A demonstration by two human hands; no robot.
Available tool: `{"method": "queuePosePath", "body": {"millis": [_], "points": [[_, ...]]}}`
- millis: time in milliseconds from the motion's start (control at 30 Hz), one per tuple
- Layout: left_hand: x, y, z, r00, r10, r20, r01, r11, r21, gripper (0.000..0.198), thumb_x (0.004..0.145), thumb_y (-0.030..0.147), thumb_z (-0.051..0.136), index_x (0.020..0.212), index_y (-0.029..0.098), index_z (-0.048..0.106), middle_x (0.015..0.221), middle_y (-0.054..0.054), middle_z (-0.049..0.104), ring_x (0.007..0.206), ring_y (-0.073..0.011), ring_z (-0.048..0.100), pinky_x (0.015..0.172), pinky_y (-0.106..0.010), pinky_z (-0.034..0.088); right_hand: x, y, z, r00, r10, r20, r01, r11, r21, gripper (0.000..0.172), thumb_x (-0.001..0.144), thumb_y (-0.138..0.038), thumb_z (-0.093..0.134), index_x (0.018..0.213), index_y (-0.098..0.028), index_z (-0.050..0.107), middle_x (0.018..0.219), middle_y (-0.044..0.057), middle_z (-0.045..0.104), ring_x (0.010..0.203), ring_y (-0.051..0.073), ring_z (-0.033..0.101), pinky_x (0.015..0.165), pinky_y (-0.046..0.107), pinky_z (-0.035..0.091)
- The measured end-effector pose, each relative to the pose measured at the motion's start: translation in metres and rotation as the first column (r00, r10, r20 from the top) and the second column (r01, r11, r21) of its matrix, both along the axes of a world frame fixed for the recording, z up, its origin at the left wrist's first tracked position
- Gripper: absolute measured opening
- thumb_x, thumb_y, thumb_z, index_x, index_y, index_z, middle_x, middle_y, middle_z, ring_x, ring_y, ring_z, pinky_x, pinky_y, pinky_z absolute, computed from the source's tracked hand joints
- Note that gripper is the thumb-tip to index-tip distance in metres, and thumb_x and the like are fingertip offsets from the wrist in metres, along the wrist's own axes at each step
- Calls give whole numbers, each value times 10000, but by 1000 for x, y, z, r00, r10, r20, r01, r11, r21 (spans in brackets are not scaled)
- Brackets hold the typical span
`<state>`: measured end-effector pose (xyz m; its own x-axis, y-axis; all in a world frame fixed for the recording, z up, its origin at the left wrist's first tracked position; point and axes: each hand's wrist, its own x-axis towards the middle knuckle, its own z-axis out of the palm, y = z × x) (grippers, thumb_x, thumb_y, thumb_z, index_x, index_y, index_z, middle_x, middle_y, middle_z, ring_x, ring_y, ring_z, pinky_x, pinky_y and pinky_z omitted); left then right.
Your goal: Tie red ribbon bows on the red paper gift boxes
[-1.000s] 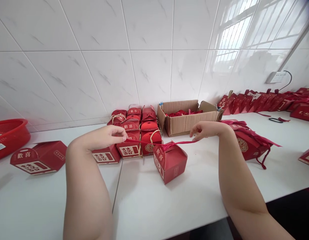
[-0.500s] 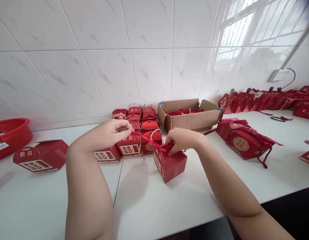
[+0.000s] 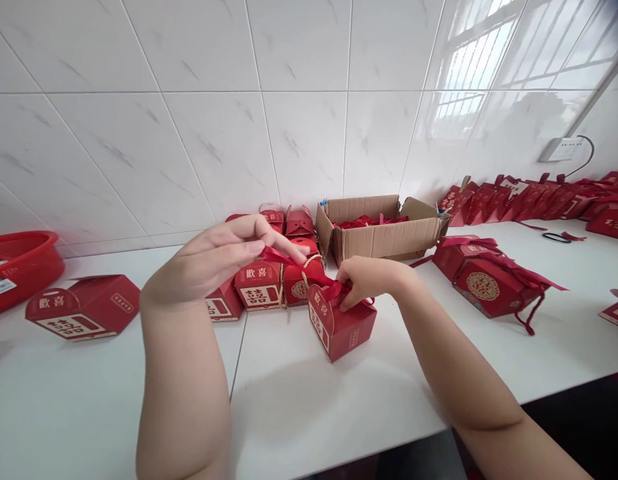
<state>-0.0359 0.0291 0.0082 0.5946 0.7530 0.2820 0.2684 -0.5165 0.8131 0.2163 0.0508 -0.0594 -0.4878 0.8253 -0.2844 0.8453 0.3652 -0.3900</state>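
Note:
A small red gift box (image 3: 345, 327) with gold characters stands on the white counter (image 3: 309, 400) in front of me. A red ribbon (image 3: 283, 257) runs from its top handle up to the left. My left hand (image 3: 223, 257) is raised above the counter, its fingers pinching the free end of the ribbon. My right hand (image 3: 366, 280) rests on top of the box, fingers closed on the ribbon at the handle.
Several finished red boxes (image 3: 261, 283) stand in rows behind. An open cardboard box (image 3: 383, 233) with red ribbons sits by the wall. An unfolded red box (image 3: 83, 310) and a red basket (image 3: 19, 267) lie left. More red boxes (image 3: 489, 277) are on the right.
My right hand came in from the right, where it held the ribbon stretched, and settled on the box top. My left hand rose and moved right with the ribbon end.

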Motion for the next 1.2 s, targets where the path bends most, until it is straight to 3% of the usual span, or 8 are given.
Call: {"method": "queuePosePath", "body": {"millis": [100,200,333,400,567,800,967,1200], "points": [[2,1,-2,998,-39,-40,36,997,-62,269,827,454,501,773,200,574,789,-86,659,847,-260,625,791,-403,482,-1,-1,1,1000,17,-10,-17,1000,-9,210,626,-387,678,640,-206,575,609,-20,533,531,122,477,445,251,309],[-4,4,-1,982,-37,-187,31,999,-38,257,873,425,454,817,197,559,822,-69,633,812,-217,597,769,-356,476,6,-2,6,997,39,-69,-39,999,1,228,647,-417,684,675,-201,617,602,-24,488,528,107,441,449,247,292],[-11,2,3,897,-105,-429,78,994,-80,235,883,408,455,846,198,555,843,-46,590,750,-170,543,680,-287,458,26,-5,19,968,50,-244,-26,995,99,441,667,-550,674,967,-227,676,668,-17,493,575,109,443,495,242,312],[-10,-2,5,868,-128,-479,83,990,-114,219,866,402,483,845,202,572,825,-39,580,717,-159,520,643,-267,447,37,-7,24,943,-8,-332,70,982,176,479,715,-598,610,1006,-222,665,696,-4,514,592,113,450,514,244,323],[-16,-7,6,852,-98,-515,24,989,-148,221,844,417,509,810,214,592,731,-22,526,613,-137,454,542,-238,403,58,-5,21,892,-286,-350,386,886,259,460,758,-645,518,816,-206,639,612,-5,480,537,114,419,476,247,301],[-28,3,0,867,-25,-498,-46,991,-130,218,819,428,534,780,221,593,759,-25,523,671,-155,463,589,-238,414,89,28,-10,900,-409,-151,420,906,48,377,628,-415,727,660,-201,419,615,-36,430,538,93,383,460,218,300],[-19,17,-7,833,-27,-552,-86,980,-178,246,794,442,530,706,213,558,730,-18,554,639,-147,477,573,-231,410,112,43,-29,932,-357,-71,350,932,-88,404,620,-302,718,622,-199,328,574,-58,333,516,81,326,494,222,280],[-16,34,-18,871,-56,-488,-140,924,-356,196,660,379,634,647,203,549,699,-7,578,651,-159,524,615,-244,441,136,34,-37,860,-490,-142,467,868,-168,398,597,-263,714,624,-202,321,597,-58,316,520,81,340,516,228,316]]}}
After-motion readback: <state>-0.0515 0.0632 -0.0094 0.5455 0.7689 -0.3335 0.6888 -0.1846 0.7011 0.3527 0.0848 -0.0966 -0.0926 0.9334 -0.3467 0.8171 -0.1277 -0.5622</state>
